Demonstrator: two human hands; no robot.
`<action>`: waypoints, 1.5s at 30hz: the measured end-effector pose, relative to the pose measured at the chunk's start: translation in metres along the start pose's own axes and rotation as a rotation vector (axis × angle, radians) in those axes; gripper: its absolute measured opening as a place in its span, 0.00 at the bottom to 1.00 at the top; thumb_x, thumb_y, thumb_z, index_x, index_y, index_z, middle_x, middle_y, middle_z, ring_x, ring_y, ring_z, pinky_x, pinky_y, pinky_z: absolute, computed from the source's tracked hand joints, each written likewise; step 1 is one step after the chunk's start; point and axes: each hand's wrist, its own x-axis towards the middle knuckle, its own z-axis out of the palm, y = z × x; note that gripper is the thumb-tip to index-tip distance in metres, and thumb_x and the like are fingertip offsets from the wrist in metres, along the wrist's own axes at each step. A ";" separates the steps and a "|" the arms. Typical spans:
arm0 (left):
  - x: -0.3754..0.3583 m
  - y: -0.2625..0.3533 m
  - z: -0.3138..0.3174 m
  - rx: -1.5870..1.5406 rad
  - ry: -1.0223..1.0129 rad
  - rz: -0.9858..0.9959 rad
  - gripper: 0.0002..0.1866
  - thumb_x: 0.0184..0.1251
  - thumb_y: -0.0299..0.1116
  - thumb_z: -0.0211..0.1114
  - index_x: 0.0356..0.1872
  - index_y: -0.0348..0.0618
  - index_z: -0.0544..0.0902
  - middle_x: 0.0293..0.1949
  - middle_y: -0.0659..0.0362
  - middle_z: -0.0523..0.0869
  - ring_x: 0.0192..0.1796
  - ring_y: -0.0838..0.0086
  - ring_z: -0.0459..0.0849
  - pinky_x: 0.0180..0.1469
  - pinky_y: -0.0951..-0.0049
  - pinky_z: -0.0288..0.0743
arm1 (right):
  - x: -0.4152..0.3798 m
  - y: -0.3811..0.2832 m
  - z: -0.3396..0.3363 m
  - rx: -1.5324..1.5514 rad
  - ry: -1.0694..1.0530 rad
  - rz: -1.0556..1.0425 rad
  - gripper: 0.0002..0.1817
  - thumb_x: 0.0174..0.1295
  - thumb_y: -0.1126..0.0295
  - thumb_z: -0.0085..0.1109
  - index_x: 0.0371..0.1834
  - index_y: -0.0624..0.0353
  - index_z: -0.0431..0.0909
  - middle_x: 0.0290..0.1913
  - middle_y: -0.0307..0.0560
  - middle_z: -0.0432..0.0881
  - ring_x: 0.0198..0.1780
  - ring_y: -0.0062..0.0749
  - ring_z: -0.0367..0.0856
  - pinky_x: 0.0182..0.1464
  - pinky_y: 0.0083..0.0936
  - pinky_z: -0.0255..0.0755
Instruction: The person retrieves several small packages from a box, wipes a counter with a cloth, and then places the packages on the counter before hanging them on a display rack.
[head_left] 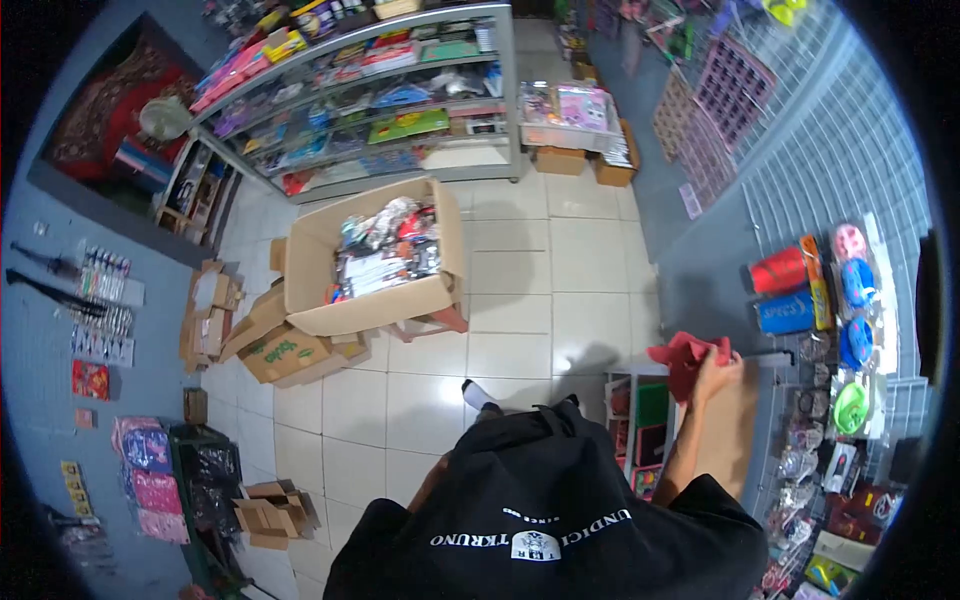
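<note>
My right hand [718, 374] is closed on a red cloth [685, 362], which hangs from the fingers in loose folds. Beneath the hand is the light brown top [728, 435] of a low shelf unit on my right side. Colourful flat items [650, 440] fill the compartments of that unit. Only a bit of my left forearm shows beside my black shirt [545, 490]; the left hand itself is hidden behind my body.
A large open carton [372, 312] full of packaged goods stands ahead on a reddish stool. Behind it is a glass display case [515, 100]. A wire rack [850, 190] with hanging packets lines the right wall. Torn cardboard boxes [275, 515] lie at left.
</note>
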 end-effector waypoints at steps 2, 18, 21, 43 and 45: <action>0.013 -0.004 -0.018 -0.075 0.021 0.022 0.23 0.64 0.51 0.65 0.51 0.45 0.77 0.38 0.58 0.86 0.35 0.72 0.83 0.29 0.68 0.76 | -0.013 0.012 0.014 0.136 -0.017 0.068 0.26 0.63 0.61 0.64 0.57 0.71 0.72 0.52 0.64 0.77 0.53 0.56 0.77 0.59 0.41 0.69; 0.051 0.044 -0.154 -0.112 0.298 -0.001 0.19 0.66 0.46 0.63 0.49 0.43 0.78 0.36 0.57 0.87 0.33 0.75 0.82 0.27 0.73 0.75 | -0.019 0.017 0.026 -0.340 0.203 -0.190 0.21 0.69 0.56 0.51 0.49 0.65 0.78 0.48 0.64 0.81 0.49 0.58 0.80 0.53 0.45 0.70; 0.043 0.048 -0.147 -0.079 0.259 -0.051 0.17 0.67 0.44 0.62 0.48 0.43 0.78 0.37 0.58 0.86 0.34 0.75 0.82 0.27 0.73 0.75 | -0.040 0.024 0.061 -0.464 0.423 0.114 0.17 0.66 0.57 0.56 0.45 0.61 0.80 0.44 0.60 0.83 0.46 0.55 0.82 0.47 0.44 0.74; 0.084 0.424 -0.285 0.641 0.766 1.052 0.13 0.66 0.35 0.63 0.48 0.42 0.78 0.47 0.52 0.82 0.53 0.55 0.77 0.56 0.56 0.65 | -0.319 -0.444 0.330 0.755 -1.236 -0.114 0.13 0.73 0.64 0.51 0.52 0.59 0.78 0.41 0.47 0.84 0.43 0.30 0.82 0.43 0.27 0.75; 0.110 0.427 -0.288 0.635 0.678 0.978 0.12 0.66 0.36 0.63 0.47 0.43 0.80 0.45 0.52 0.83 0.51 0.57 0.79 0.55 0.56 0.65 | -0.342 -0.431 0.386 0.506 -1.453 -0.285 0.14 0.69 0.62 0.54 0.52 0.57 0.78 0.35 0.44 0.83 0.36 0.32 0.81 0.41 0.28 0.75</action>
